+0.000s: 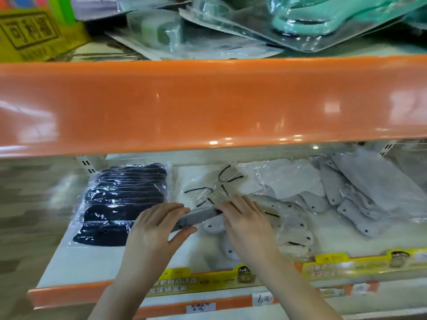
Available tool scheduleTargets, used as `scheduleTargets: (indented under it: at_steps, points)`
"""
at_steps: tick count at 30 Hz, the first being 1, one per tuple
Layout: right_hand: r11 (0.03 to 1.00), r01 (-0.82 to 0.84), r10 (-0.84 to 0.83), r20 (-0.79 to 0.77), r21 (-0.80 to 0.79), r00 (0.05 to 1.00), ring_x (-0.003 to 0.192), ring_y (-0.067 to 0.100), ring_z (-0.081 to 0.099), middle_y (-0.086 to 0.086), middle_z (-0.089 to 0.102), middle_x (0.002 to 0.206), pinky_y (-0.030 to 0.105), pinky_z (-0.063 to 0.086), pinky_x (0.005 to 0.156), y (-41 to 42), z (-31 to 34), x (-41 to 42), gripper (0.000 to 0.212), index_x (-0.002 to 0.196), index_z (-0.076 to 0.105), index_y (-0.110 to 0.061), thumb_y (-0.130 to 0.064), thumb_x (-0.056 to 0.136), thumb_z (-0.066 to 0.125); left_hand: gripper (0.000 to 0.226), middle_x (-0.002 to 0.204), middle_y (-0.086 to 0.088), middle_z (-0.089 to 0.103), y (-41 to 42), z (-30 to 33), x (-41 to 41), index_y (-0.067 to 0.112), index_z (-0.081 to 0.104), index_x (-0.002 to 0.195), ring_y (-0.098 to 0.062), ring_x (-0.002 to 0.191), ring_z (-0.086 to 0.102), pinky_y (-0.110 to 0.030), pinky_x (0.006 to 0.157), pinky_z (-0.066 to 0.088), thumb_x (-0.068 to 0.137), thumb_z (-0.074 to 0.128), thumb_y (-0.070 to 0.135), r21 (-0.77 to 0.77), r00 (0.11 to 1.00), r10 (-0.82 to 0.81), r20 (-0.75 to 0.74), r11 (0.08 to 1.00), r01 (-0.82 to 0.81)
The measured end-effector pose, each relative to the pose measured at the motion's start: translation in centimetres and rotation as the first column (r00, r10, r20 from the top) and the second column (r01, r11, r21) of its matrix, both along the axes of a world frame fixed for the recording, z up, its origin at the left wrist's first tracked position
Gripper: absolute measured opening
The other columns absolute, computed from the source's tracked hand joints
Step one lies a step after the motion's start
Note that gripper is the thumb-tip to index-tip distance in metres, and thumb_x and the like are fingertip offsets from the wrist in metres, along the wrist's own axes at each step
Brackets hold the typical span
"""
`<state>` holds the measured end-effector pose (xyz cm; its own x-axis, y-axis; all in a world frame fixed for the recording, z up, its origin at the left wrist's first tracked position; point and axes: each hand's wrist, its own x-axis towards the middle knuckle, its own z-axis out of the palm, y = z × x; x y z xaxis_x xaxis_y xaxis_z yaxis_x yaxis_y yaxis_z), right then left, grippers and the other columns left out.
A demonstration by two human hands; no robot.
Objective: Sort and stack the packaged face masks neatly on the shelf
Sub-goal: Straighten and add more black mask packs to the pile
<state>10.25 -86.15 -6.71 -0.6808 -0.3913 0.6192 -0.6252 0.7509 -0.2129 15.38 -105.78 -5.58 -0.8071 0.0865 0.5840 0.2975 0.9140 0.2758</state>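
both hands on a grey mask packet [198,215] at the shelf [92,262].
left hand [157,229] fingers curl round its left end; right hand [245,218] lies flat, fingers straight, pressing its right end.

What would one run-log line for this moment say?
left hand: holds grey mask pack | right hand: presses pale packs | black pack: stacked left
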Motion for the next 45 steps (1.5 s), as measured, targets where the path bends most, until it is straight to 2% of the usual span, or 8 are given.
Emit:
scheduleTargets:
  at_steps: [3,5,8,11,19,24,36,45]
  points:
    - [1.000,-0.019,0.018,-0.042,-0.016,0.999,0.082,0.024,0.059,0.001,0.063,0.094,0.036,0.050,0.068,-2.4,0.7,0.1,0.037,0.096,0.068,-0.014,0.002,0.064,0.058,0.052,0.100,0.000,0.070,-1.8,-0.5,-0.1,0.013,0.074,0.094,-0.014,0.090,0.055,-0.030,0.078,0.044,0.089,0.046,0.057,-0.095,0.998,0.041,-0.038,0.994,-0.044]
    - [0.998,-0.043,0.040,-0.061,-0.052,0.997,0.087,0.024,0.061,0.001,0.065,0.098,0.037,0.051,0.072,-4.0,1.0,0.1,0.042,0.098,0.069,-0.014,0.005,0.061,0.062,0.036,0.097,-0.001,0.070,-3.2,-0.7,0.2,0.012,0.074,0.094,-0.019,0.084,0.060,-0.032,0.071,0.047,0.082,0.053,0.039,-0.116,0.993,0.092,-0.077,0.988,-0.101]
    - [0.994,-0.082,0.078,-0.062,-0.074,0.995,0.090,0.022,0.061,-0.001,0.065,0.101,0.033,0.048,0.075,-6.7,1.0,-0.1,0.042,0.101,0.069,-0.015,0.003,0.063,0.061,0.035,0.094,-0.003,0.070,-5.5,-0.3,0.8,0.010,0.074,0.096,-0.028,0.076,0.065,-0.033,0.063,0.051,0.079,0.045,0.019,-0.086,0.981,0.172,-0.086,0.980,-0.179]
    - [0.989,-0.125,0.123,-0.037,-0.075,0.992,0.091,0.020,0.062,-0.002,0.066,0.102,0.030,0.044,0.077,-9.5,0.7,0.1,0.038,0.100,0.071,-0.015,-0.004,0.070,0.051,0.033,0.091,-0.003,0.070,-8.0,-0.2,1.2,0.009,0.074,0.094,-0.022,0.077,0.061,-0.029,0.057,0.046,0.083,0.043,0.015,-0.063,0.972,0.211,-0.103,0.974,-0.218]
    - [0.982,-0.163,0.141,0.207,0.091,0.968,0.100,0.019,0.061,-0.004,0.063,0.112,0.034,0.052,0.080,-14.6,-2.5,1.5,0.053,0.112,0.065,-0.021,-0.010,0.062,0.079,0.028,0.094,-0.005,0.070,-14.0,-3.0,1.9,0.006,0.073,0.089,-0.028,0.080,0.064,-0.035,0.063,0.049,0.084,0.046,0.011,-0.079,0.965,0.221,-0.141,0.969,-0.233]
    - [0.962,-0.152,0.075,0.321,0.225,0.944,0.096,0.017,0.061,-0.005,0.061,0.106,0.031,0.052,0.075,-15.5,-4.1,2.3,0.059,0.109,0.065,-0.023,-0.033,0.055,0.087,0.027,0.099,-0.003,0.068,-15.9,-5.2,2.6,0.009,0.072,0.089,-0.022,0.087,0.060,-0.030,0.075,0.042,0.080,0.047,0.015,-0.131,0.988,0.132,-0.074,0.981,-0.141]
    - [0.957,-0.078,0.005,0.255,0.279,0.967,0.090,0.017,0.061,-0.004,0.060,0.100,0.030,0.052,0.068,-16.8,-4.9,2.6,0.066,0.101,0.067,-0.024,-0.033,0.041,0.092,0.024,0.100,0.001,0.065,-18.4,-7.5,2.6,0.017,0.068,0.081,-0.019,0.094,0.056,-0.030,0.077,0.038,0.072,0.053,0.034,-0.195,0.993,0.063,0.096,0.980,-0.043]
    - [0.968,-0.070,0.019,0.209,0.241,0.978,0.092,0.018,0.062,-0.003,0.062,0.103,0.030,0.052,0.072,-17.9,-4.8,2.4,0.059,0.101,0.068,-0.023,-0.018,0.045,0.086,0.016,0.093,0.005,0.061,-17.7,-7.8,1.8,0.018,0.063,0.083,-0.019,0.083,0.056,-0.030,0.071,0.037,0.071,0.052,0.018,-0.211,0.983,0.149,0.102,0.969,-0.125]
